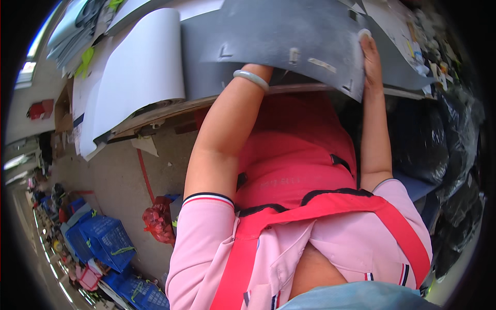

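White sheet: smooth, its right side curled into a broad roll, lying on the surface.
Left grip: the left hand, a pale bangle at its wrist, reaches under the panel; hidden there, so I cannot tell how open it is or what it holds.
Grey panel: above the surface, near edge raised and slightly bowed; scuffed, dull face with an L-shaped mark near its left corner, a small pale upright rectangle, a slanting pale strip, then another angled mark at the right corner.
Right grip: the right hand is closed on the panel's right edge.
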`<state>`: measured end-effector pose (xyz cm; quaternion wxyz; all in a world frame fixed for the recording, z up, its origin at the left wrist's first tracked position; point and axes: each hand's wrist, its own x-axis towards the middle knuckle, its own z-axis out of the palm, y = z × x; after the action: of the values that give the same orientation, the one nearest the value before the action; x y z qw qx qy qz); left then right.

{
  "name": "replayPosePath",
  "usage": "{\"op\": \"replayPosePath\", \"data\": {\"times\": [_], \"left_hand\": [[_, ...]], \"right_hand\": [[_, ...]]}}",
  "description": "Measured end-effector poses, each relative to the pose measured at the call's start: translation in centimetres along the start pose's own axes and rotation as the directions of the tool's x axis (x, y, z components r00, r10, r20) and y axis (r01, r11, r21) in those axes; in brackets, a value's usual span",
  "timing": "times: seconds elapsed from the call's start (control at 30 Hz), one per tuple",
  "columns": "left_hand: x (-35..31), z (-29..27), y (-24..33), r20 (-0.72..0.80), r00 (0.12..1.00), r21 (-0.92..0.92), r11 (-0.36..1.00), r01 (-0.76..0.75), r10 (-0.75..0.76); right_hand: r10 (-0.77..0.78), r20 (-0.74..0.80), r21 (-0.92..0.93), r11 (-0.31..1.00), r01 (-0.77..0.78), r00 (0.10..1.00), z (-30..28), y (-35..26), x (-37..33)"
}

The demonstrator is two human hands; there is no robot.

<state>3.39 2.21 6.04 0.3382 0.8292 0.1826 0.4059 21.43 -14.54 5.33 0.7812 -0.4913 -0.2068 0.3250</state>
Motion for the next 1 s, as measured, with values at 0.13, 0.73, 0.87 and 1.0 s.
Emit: {"op": "replayPosePath", "data": {"times": [0.13, 0.73, 0.87, 1.0], "left_hand": [[4.2, -9.3, -2.8, -0.294, 0.956, -0.012, 1.000, 0.014, -0.017], [-26.4, -53.5, -15.8, -0.635, 0.047, -0.507, 0.461, 0.728, -0.771], [-27.7, -52.3, -17.0, -0.720, 0.025, -0.509, 0.553, 0.660, -0.694], [-25.1, -52.3, -18.9, -0.611, 0.089, -0.639, 0.556, 0.532, -0.787]], "right_hand": [[0.141, 0.047, 0.135, 0.980, -0.147, 0.989, -0.3, -0.9, -1.4], [0.165, -0.027, -0.138, 0.976, -0.167, 0.986, -0.4, -1.0, 0.2], [0.127, -0.019, -0.216, 0.968, -0.128, 0.992, -2.1, -0.8, 1.5], [0.108, 0.000, -0.277, 0.955, -0.104, 0.994, -4.4, -0.5, 2.5]]}}
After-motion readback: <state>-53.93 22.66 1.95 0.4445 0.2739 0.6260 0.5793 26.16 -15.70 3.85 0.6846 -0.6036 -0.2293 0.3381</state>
